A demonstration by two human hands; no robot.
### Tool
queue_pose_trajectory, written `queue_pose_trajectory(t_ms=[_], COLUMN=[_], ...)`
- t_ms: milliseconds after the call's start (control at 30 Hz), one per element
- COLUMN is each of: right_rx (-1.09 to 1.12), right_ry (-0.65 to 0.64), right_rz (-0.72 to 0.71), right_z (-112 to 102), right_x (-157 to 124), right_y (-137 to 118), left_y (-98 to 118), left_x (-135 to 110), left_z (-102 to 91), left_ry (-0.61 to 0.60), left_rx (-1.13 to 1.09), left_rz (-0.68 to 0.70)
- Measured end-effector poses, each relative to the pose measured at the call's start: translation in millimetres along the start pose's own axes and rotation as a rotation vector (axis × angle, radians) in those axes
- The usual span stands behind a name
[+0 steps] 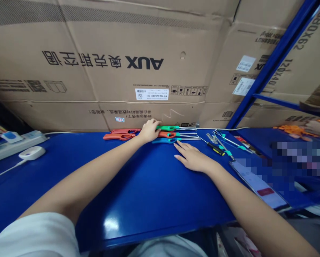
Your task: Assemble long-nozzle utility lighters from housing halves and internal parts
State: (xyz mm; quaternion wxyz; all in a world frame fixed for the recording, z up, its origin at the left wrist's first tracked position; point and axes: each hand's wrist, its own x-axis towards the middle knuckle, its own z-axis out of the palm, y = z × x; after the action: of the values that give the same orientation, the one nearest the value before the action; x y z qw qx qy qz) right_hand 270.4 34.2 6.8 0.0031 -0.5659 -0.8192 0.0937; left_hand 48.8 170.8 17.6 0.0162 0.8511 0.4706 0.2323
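Note:
Several long-nosed utility lighters lie side by side against the cardboard at the back of the table. Among them are a green lighter (pixel 165 127), an orange lighter (pixel 168 134) and a blue lighter (pixel 164 140), their metal tubes pointing right. My left hand (pixel 149 131) is closed around the rear end of the green lighter's handle, its palm partly covering the orange one. Left of that hand lie red lighter handles (pixel 119 136). My right hand (pixel 193 157) rests on the table with fingers apart, its fingertips by the front of the blue lighter.
Cardboard (pixel 117 82) walls the back. At right are a yellow-and-black screwdriver (pixel 215 149), loose metal tubes with green ends (pixel 233 143) and a phone (pixel 256 182). A power strip (pixel 18 144) and a white round device (pixel 31 153) lie left. Another person's hand (pixel 319 128) is beside orange parts (pixel 295 130).

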Motion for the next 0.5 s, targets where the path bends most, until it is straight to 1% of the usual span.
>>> queue_pose_trajectory(t_ms=[167, 267, 333, 400, 500], right_rx=[0.008, 0.013, 0.017, 0.018, 0.016], right_ry=[-0.037, -0.050, -0.058, -0.058, -0.033], right_rz=[0.027, 0.040, 0.047, 0.046, 0.031], right_z=[-1.4, -2.7, -3.6, -4.2, -3.8], right_x=[-1.2, -2.1, -2.6, -3.0, -3.0], right_y=[-2.4, -3.3, -3.6, -3.8, -4.2], left_y=[8.6, 12.5, 10.8, 3.0, -22.0], left_x=[-5.5, -17.4, -29.5, -43.0, -62.4], left_z=[-5.7, -13.0, -21.3, -33.8, -58.6], left_ry=[0.034, 0.036, 0.018, -0.002, -0.063], left_rx=[0.044, 0.081, 0.116, 0.167, 0.260], left_rz=[-0.025, -0.032, -0.023, -0.030, -0.068])
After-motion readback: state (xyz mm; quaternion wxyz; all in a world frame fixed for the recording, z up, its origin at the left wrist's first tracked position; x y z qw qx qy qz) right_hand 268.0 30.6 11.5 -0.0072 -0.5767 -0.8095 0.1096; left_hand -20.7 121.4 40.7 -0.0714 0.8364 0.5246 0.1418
